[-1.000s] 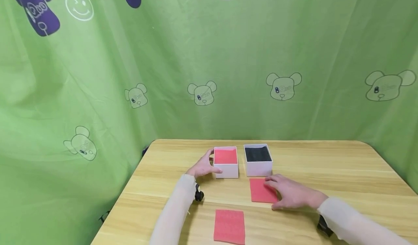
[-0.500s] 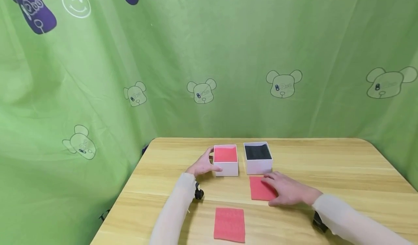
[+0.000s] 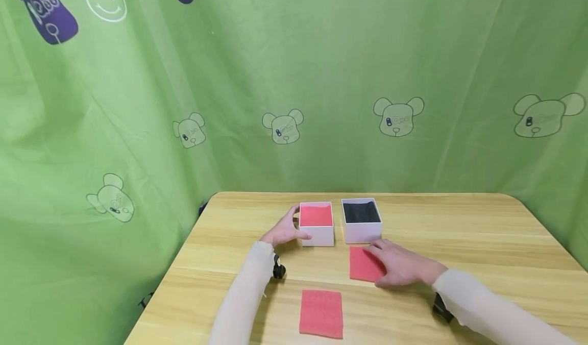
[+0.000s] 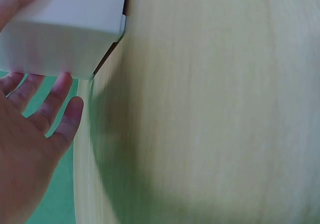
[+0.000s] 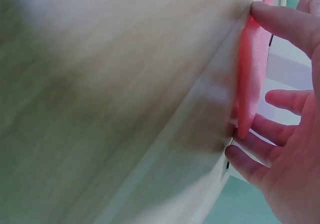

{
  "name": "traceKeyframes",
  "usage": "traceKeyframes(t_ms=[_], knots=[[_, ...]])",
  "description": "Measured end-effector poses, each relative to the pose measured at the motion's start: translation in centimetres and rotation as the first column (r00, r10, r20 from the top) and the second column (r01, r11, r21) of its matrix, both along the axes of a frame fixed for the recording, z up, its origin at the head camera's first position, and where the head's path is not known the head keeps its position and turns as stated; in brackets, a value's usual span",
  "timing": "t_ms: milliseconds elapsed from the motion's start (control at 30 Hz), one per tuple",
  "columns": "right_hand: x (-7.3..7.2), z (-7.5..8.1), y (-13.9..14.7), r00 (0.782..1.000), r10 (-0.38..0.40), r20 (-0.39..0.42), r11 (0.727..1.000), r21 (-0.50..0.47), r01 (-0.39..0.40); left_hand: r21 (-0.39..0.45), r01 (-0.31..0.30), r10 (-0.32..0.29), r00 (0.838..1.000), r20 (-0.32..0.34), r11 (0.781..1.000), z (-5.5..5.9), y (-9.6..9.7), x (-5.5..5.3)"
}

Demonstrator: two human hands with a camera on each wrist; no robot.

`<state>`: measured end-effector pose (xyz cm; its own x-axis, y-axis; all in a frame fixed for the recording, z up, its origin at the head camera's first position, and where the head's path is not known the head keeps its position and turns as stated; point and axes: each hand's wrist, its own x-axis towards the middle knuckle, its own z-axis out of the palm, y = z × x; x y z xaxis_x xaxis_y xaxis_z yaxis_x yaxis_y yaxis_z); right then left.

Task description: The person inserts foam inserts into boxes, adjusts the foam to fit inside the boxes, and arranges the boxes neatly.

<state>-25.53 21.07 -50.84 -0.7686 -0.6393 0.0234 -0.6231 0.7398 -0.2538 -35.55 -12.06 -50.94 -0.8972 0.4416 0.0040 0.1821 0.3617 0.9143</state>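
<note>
In the head view, my left hand point(image 3: 282, 230) holds a white box point(image 3: 317, 236) at its left side, thumb against the front wall and fingers behind. That box contains red cloth point(image 3: 316, 215). My right hand point(image 3: 404, 264) grips a square red cloth point(image 3: 365, 264) lying before the second white box point(image 3: 363, 232). Thumb and fingertips take it by opposite edges; in the right wrist view the cloth point(image 5: 254, 69) bows slightly between them. The left wrist view shows fingertips touching the wall of the white box point(image 4: 65, 44).
Black cloth point(image 3: 361, 213) fills the second box, just right of the first. Another square red cloth point(image 3: 321, 313) lies flat nearer the front of the wooden table point(image 3: 468, 243). A green patterned curtain point(image 3: 340, 156) hangs behind the table and along its sides.
My right hand has shifted slightly left over the red cloth. My left hand stays on its box. The head view has tilted a little, moving everything slightly up the picture.
</note>
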Motion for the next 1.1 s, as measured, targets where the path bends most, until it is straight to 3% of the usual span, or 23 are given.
traceKeyframes(t_ms=[533,767,1100], knots=[[-0.06,-0.1,-0.19,0.999,0.029,-0.034,0.997,0.073,-0.027,-0.012,-0.006,0.006,1.0,0.0,1.0,-0.16,-0.03,-0.06],[0.01,-0.27,-0.59,1.0,0.02,-0.003,0.999,0.037,-0.02,-0.029,-0.012,0.012,1.0,-0.007,1.0,-0.25,0.02,0.0],[0.01,-0.14,-0.95,0.998,0.032,-0.061,0.999,0.036,-0.03,-0.018,-0.005,0.005,1.0,-0.012,1.0,-0.21,-0.01,-0.01]])
